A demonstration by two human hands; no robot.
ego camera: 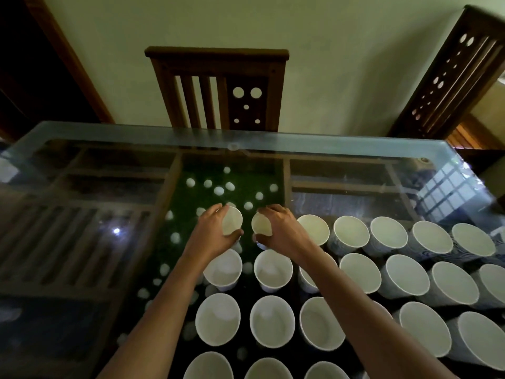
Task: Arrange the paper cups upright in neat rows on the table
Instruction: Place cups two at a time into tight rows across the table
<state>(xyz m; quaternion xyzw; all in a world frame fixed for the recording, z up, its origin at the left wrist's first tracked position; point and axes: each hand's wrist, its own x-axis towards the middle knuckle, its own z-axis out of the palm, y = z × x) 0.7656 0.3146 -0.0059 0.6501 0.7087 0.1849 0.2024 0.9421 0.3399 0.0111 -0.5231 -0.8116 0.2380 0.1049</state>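
Upright paper cups (272,269) stand in four rows across the near right of the glass desk (82,170). The left hand (211,233) and right hand (278,231) each curl round one more of them, side by side at the far row's left end. Assessment: largely complete; these two await seating.

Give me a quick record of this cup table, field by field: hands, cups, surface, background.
Surface: glass table over a wooden frame
Left hand: grips left cup
Right hand: grips right cup
Held cups: side by side, at the far row's left end
Standing cups: upright, mouths up, in rows
Background: wooden chair behind the table
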